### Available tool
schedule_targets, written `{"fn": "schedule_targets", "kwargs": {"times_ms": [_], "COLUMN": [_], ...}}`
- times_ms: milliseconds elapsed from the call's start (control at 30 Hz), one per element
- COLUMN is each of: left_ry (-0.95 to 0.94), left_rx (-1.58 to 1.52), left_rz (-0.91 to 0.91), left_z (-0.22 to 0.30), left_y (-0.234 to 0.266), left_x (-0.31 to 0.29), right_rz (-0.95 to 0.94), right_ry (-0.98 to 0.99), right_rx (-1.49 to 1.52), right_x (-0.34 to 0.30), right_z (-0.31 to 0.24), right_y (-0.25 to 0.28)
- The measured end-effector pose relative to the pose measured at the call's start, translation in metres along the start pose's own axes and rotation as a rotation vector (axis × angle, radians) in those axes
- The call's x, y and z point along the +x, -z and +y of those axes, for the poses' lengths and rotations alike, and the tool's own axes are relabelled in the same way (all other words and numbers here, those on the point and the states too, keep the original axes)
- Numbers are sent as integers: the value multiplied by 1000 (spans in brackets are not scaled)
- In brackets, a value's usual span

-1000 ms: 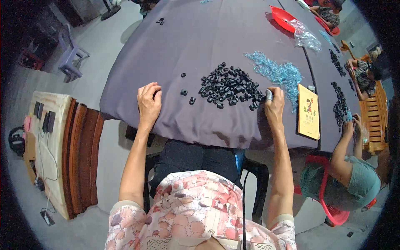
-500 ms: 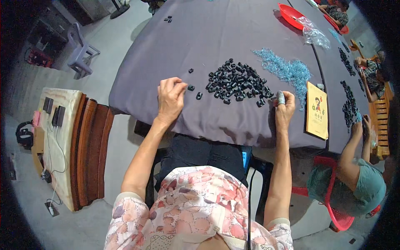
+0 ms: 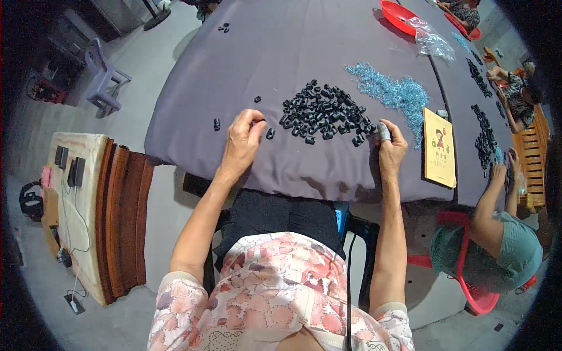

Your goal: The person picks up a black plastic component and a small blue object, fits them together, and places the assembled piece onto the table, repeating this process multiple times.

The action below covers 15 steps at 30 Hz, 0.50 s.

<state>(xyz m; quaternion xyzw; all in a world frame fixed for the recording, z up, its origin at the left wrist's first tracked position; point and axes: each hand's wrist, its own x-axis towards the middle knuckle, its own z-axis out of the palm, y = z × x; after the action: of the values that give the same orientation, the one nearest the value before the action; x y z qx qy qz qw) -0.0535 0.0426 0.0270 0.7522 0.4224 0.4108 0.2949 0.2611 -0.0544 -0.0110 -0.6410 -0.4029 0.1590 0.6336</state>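
By the near edge of the bench (image 3: pixel 316 167), the left hand (image 3: pixel 240 140) and right hand (image 3: pixel 392 146) curl near black pieces (image 3: pixel 321 111); I can't tell if they grip any. Pinch each lightly.

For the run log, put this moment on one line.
left hand: by loose black part, grip unclear; right hand: grey finger cover, beside black-part pile; shiny blue bits: beyond pile; yellow booklet: farther right

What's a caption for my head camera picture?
Left hand and right hand flank piled black pieces on grey cloth.
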Motion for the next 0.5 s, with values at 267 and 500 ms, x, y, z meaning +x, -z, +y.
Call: {"fn": "schedule_targets", "kwargs": {"times_ms": [267,500], "left_ry": [309,296], "left_rx": [-774,-765], "left_rz": [-218,-185], "left_z": [9,7], "left_y": [-50,-51], "left_x": [-32,-38], "right_rz": [0,-16], "right_ry": [13,-38], "right_rx": [-9,291], "right_x": [1,-34], "right_z": [-1,-56], "right_y": [-2,-26]}}
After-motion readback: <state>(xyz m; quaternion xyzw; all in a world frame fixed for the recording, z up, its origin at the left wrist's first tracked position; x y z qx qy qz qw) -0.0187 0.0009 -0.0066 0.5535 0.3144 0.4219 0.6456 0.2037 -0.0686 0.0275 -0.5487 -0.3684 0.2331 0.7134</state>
